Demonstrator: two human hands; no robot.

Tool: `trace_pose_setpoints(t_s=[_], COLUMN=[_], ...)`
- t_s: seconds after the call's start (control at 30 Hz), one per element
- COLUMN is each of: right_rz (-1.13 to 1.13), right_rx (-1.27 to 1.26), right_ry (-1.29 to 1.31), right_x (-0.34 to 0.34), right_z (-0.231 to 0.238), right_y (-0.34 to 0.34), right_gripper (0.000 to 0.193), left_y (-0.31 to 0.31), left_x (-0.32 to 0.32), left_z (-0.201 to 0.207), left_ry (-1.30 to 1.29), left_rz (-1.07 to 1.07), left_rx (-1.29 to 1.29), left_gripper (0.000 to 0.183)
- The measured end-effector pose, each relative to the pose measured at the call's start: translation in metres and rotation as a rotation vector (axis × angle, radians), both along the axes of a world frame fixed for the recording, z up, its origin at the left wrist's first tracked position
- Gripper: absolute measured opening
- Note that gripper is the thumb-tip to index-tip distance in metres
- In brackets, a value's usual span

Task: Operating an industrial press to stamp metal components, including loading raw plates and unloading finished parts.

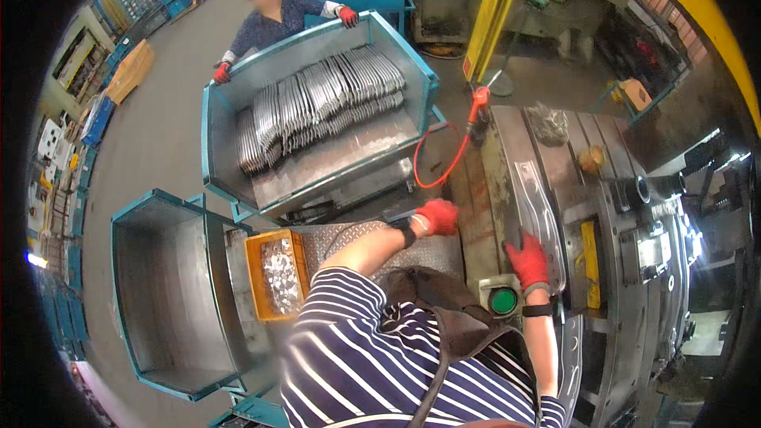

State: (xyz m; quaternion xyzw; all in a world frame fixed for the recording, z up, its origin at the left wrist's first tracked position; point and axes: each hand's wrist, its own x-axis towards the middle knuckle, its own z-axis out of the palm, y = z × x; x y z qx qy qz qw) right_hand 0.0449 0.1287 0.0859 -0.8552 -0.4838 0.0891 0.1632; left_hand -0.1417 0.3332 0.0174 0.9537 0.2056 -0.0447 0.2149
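A long, curved pressed metal part (533, 190) lies lengthwise on the grey press die (610, 214) to my right. My right hand (527, 258), in a red glove, grips the near end of this part. My left hand (437, 216), also red-gloved, has its fingers curled and rests at the left edge of the press bed, above a diamond-plate step (357, 239). Nothing shows in the left hand.
A co-worker (273, 16) in red gloves holds the far rim of a blue bin (420, 71) stacked with metal parts. A second blue bin (127, 230) stands at left beside an orange crate (255, 277) of small metal pieces. Nearby are a green button (502, 300), a red hose (444, 170) and a yellow column (493, 8).
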Motion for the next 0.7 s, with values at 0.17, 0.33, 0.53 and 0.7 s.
trace_pose_setpoints(t_s=[0.17, 0.33, 0.53, 0.7], right_rz=[-0.064, -0.132, -0.190, -0.230], right_rx=[0.047, 0.145, 0.150, 0.182], right_ry=[0.173, 0.335, 0.274, 0.378], right_x=[-0.025, -0.024, -0.024, -0.032], right_z=[-0.037, -0.034, -0.041, -0.046], right_y=[-0.040, -0.062, -0.085, -0.098], right_gripper=[0.059, 0.057, 0.054, 0.052], left_y=[-0.029, -0.047, -0.061, -0.069], left_x=[-0.042, -0.044, -0.032, -0.033], left_z=[-0.028, -0.043, -0.058, -0.072], left_ry=[0.200, 0.408, 0.318, 0.348], left_rz=[-0.058, -0.142, -0.116, -0.088], left_rx=[-0.080, -0.160, -0.182, -0.210], left_gripper=[0.046, 0.043, 0.045, 0.047])
